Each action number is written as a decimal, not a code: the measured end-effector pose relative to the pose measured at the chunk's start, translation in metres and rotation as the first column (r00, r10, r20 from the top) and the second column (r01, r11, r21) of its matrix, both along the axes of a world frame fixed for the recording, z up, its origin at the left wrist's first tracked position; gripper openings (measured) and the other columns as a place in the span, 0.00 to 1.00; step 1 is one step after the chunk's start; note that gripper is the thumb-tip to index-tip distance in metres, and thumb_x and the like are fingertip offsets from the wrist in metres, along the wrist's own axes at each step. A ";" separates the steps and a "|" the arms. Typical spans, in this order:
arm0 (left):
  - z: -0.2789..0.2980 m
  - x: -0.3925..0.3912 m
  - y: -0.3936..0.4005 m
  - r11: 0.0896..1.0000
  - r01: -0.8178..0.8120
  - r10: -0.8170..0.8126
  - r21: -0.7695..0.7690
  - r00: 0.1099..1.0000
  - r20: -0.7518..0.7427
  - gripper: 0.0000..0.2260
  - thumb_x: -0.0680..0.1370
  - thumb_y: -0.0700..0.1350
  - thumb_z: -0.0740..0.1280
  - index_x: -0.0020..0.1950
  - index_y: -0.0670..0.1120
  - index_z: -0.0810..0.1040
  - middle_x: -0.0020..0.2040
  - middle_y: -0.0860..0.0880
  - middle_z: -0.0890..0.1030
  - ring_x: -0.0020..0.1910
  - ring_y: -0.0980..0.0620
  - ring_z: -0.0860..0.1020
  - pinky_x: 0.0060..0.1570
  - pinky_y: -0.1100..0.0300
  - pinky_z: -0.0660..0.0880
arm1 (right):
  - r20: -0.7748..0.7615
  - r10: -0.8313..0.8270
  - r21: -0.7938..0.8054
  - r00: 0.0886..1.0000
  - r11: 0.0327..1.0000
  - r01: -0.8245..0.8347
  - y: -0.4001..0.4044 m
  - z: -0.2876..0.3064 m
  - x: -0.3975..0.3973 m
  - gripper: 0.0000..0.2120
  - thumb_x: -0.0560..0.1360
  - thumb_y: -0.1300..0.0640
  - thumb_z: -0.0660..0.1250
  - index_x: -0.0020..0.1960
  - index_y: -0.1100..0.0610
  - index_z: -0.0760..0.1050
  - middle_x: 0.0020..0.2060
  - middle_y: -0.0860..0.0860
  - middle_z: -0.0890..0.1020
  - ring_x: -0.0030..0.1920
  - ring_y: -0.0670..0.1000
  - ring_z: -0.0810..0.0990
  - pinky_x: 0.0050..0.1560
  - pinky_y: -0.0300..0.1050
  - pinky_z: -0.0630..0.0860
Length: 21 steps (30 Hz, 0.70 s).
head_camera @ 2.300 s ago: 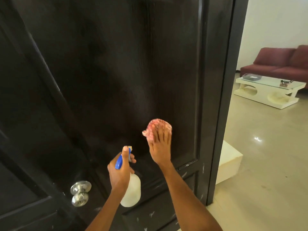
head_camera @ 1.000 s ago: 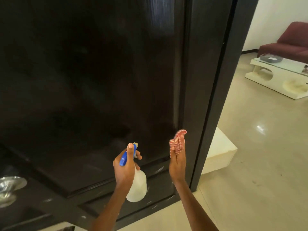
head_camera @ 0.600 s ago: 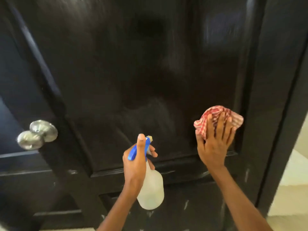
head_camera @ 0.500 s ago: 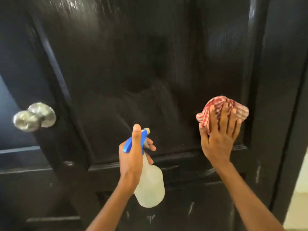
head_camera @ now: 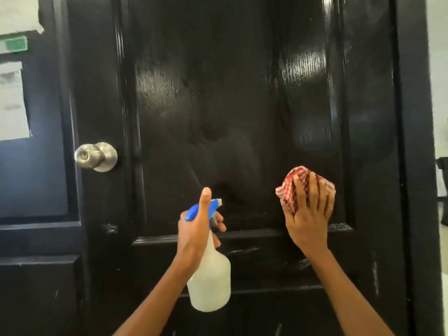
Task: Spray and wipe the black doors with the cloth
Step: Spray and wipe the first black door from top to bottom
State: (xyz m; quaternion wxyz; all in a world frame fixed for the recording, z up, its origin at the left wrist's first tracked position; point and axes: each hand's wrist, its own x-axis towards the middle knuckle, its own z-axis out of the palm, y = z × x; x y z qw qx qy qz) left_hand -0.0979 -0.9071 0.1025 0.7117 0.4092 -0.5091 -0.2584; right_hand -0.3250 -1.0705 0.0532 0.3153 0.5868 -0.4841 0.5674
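A glossy black door [head_camera: 230,98] fills the view, with wet streaks on its upper panel. My left hand [head_camera: 195,235] grips a white spray bottle [head_camera: 210,282] by its neck, thumb up along the blue nozzle head [head_camera: 202,209], which faces the door. My right hand [head_camera: 308,214] presses a bunched red-and-white checked cloth [head_camera: 288,187] flat against the lower right corner of the panel, fingers spread over it.
A silver round knob [head_camera: 95,156] sticks out on the door's left side. Further left is a dark panel [head_camera: 36,178] with white papers [head_camera: 11,103] stuck on it. The black door frame [head_camera: 419,166] runs down the right, with a bright room strip beyond.
The view swung left from the doorway and living room to face the door squarely. My right hand went from holding the cloth edge-on to pressing it flat on the panel.
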 end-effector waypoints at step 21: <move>-0.003 0.037 0.017 0.975 -0.224 0.224 -0.006 0.975 -0.009 0.26 0.77 0.66 0.61 0.48 0.44 0.82 0.36 0.44 0.81 0.32 0.50 0.80 0.27 0.58 0.77 | 0.054 0.050 0.111 0.997 0.992 -0.056 0.020 -0.008 0.074 0.34 0.83 0.42 0.56 0.84 0.54 0.50 0.81 0.63 0.54 0.80 0.69 0.52 0.76 0.74 0.49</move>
